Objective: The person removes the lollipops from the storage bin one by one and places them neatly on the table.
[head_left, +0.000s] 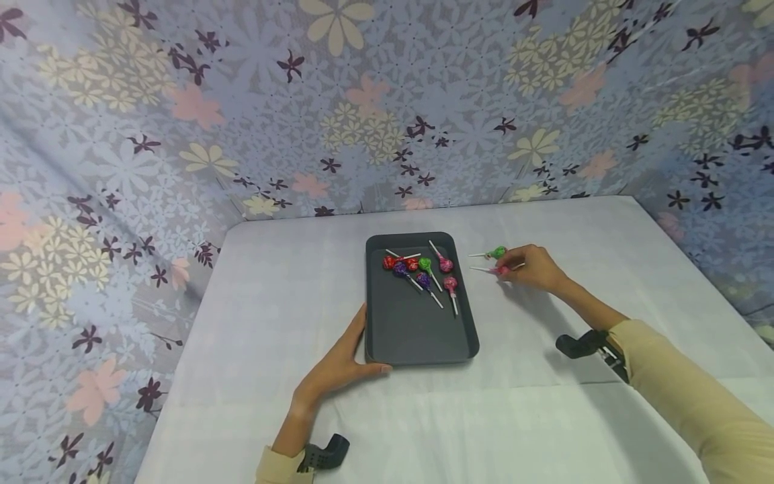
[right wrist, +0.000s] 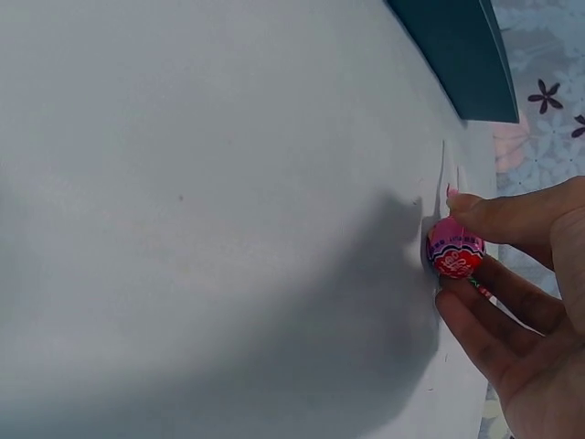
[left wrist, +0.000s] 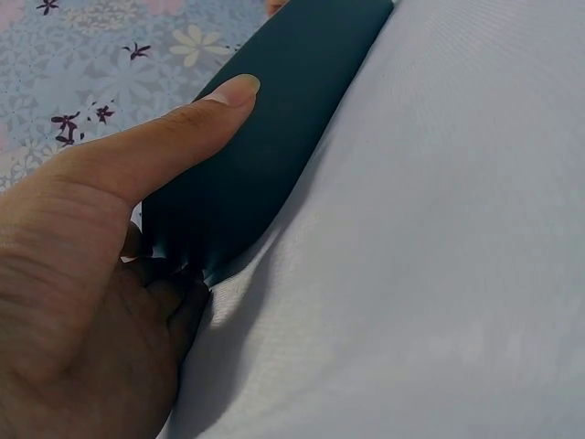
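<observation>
A dark grey tray [head_left: 417, 329] stands on the white cloth with several wrapped lollipops in its far half. My left hand [head_left: 335, 366] grips its near left corner, thumb along the front wall and fingers along the left side; the left wrist view shows that thumb [left wrist: 196, 128] against the outer wall. To the right of the tray, my right hand [head_left: 532, 267] pinches a pink lollipop [right wrist: 455, 249] by its wrapped head, between thumb and fingers. Its white stick points toward the tray. Just beyond lies a green lollipop [head_left: 498, 252] on the cloth, close to the fingertips.
Inside the tray are red [head_left: 389, 262], purple [head_left: 423, 279], green [head_left: 425, 264] and pink lollipops [head_left: 450, 284], some crossing each other. White cloth [head_left: 278, 302] covers the table. A flowered curtain [head_left: 387, 101] hangs behind and at both sides.
</observation>
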Demonstrator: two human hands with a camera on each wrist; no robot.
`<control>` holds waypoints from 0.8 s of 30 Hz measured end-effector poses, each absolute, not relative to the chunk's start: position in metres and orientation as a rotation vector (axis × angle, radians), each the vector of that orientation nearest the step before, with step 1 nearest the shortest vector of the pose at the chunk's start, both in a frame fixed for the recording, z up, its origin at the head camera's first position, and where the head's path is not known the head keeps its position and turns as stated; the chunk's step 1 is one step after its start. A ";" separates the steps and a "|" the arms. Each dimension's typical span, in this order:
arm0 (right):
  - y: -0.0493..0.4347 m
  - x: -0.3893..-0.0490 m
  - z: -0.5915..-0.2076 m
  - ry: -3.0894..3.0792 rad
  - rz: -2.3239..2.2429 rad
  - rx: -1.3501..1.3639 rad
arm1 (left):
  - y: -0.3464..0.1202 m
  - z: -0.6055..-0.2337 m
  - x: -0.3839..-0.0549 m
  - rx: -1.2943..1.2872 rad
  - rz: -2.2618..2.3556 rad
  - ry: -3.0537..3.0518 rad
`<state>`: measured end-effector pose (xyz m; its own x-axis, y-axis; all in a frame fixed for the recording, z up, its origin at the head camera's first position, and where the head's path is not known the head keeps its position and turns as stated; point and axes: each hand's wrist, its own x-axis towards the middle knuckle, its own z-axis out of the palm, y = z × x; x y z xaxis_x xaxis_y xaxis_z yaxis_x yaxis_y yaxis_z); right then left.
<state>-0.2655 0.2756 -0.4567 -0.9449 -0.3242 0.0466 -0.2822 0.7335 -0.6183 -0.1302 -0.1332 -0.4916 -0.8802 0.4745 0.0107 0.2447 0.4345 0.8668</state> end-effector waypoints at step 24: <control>0.209 -0.263 -0.428 2.842 -0.940 -0.939 | -0.133 -0.493 -0.130 0.614 1.419 2.445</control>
